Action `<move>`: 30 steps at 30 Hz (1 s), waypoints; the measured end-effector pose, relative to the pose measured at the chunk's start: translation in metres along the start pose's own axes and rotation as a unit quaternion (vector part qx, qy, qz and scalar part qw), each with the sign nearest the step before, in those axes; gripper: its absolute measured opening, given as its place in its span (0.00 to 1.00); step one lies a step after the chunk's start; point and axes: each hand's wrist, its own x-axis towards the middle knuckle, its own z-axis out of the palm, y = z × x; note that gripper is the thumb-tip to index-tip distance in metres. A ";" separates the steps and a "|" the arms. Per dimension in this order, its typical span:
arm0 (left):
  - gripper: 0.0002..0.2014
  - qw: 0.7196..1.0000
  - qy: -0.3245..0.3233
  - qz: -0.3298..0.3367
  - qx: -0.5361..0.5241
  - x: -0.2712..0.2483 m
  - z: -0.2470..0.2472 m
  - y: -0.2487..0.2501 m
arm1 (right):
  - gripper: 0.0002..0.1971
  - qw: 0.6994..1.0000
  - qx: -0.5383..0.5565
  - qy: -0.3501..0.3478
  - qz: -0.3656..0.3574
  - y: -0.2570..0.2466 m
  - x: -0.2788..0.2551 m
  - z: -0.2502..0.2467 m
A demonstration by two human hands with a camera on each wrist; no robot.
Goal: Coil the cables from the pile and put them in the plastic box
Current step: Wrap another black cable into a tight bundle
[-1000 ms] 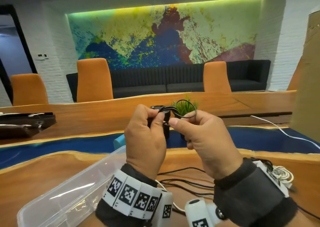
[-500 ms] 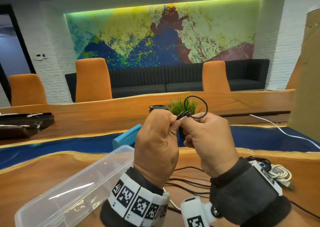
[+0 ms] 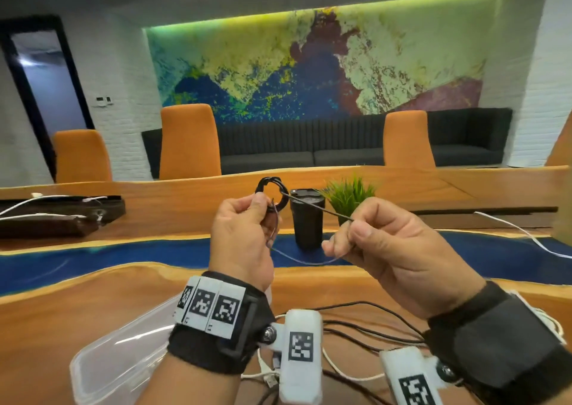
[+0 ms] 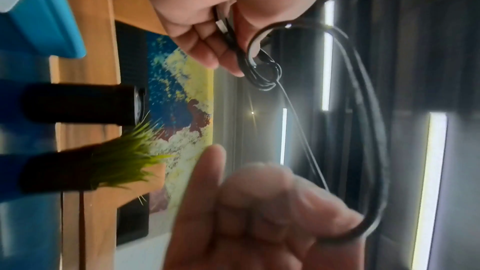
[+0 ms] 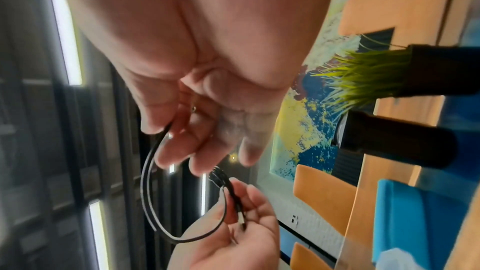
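My left hand pinches a small tight coil of thin black cable, held up in front of me above the table. The coil shows several loops, and a silver plug sits between those fingers. From the coil a loose strand runs right to my right hand, which pinches it between thumb and fingers; a slack loop hangs below. In the right wrist view the strand curves between both hands. The clear plastic box lies at the lower left. The pile of black cables lies under my wrists.
A black tumbler and a small green plant stand just behind my hands. White cables trail at the right, and a white one lies near the pile. A dark tray sits far left. A blue lid lies beside the box.
My hands have pulled apart: the left now holds the coil alone, up and to the left, and the right has drawn a strand out to the right. The view has shifted, hiding the blue lid.
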 end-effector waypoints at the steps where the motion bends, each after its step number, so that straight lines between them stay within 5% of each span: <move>1: 0.04 0.999 -0.013 -0.022 -0.046 0.000 0.001 0.001 | 0.06 0.999 -0.034 -0.026 -0.004 0.003 -0.001 0.000; 5: 0.06 0.987 -0.076 -0.073 -0.119 -0.002 0.003 0.003 | 0.14 0.978 -0.184 -0.082 0.054 -0.003 -0.002 -0.002; 8: 0.07 0.979 -0.142 -0.088 -0.112 -0.005 0.004 0.003 | 0.11 0.881 -0.444 -0.059 0.154 -0.006 -0.003 -0.003; 11: 0.03 0.965 -0.238 -0.094 -0.052 -0.010 0.005 0.001 | 0.11 0.820 -0.558 0.062 0.110 -0.001 0.000 -0.008; 14: 0.04 0.939 -0.320 -0.074 0.098 -0.023 0.008 0.001 | 0.11 0.837 -0.522 0.159 0.035 -0.001 0.003 -0.010; 18: 0.05 0.892 -0.292 0.105 0.330 -0.033 0.015 -0.006 | 0.10 0.870 -0.452 0.191 -0.038 -0.010 0.003 -0.008; 22: 0.04 0.879 -0.274 0.169 0.351 -0.033 0.016 -0.010 | 0.09 0.900 -0.394 0.180 -0.050 -0.014 0.002 -0.008; 26: 0.04 0.892 -0.281 0.146 0.323 -0.031 0.014 -0.012 | 0.08 0.912 -0.378 0.154 -0.034 -0.016 0.001 -0.008; 30: 0.04 0.908 -0.248 0.142 0.306 -0.026 0.012 -0.016 | 0.07 0.870 -0.480 0.110 0.026 -0.015 0.000 -0.014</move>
